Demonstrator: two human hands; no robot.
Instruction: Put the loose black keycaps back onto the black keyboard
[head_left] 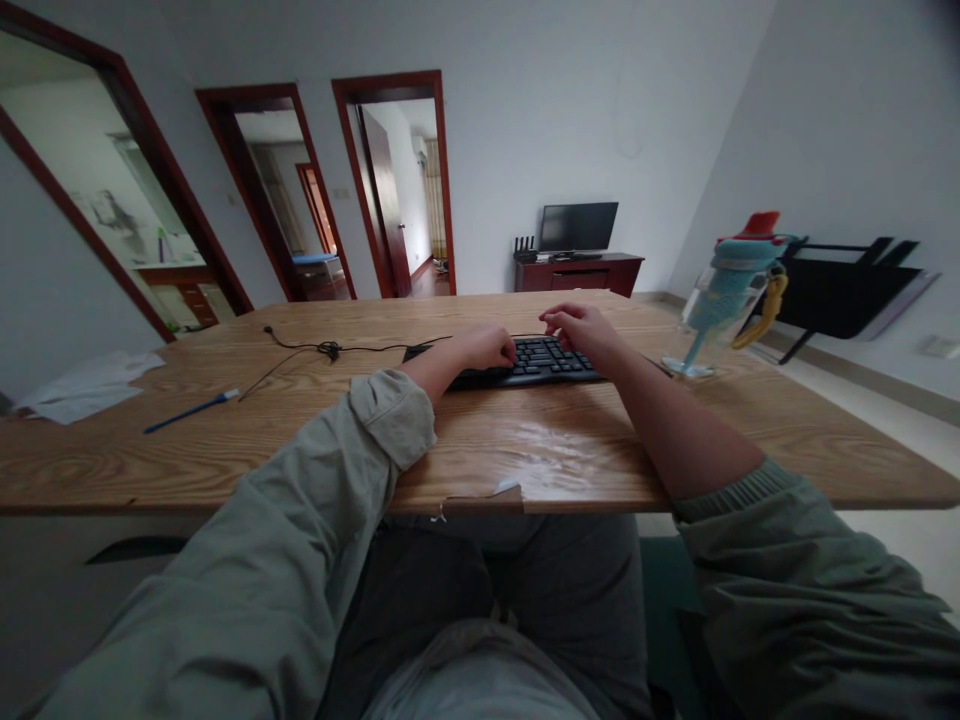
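A black keyboard [544, 362] lies on the wooden table [300, 440] in front of me. My left hand [489, 348] rests on the keyboard's left end with its fingers curled down onto the keys. Over the right half hovers my right hand [576, 325], fingers bent and tips touching the keys. Neither hand holds anything. Both sleeves are pushed up to the forearms.
A black cable [322, 350] trails left from the keyboard. A blue pen [191, 410] lies at the left, with white paper [82, 385] beyond it. A teal water bottle [724, 295] with a red top stands at the right. Doorways and a TV stand [577, 270] lie behind.
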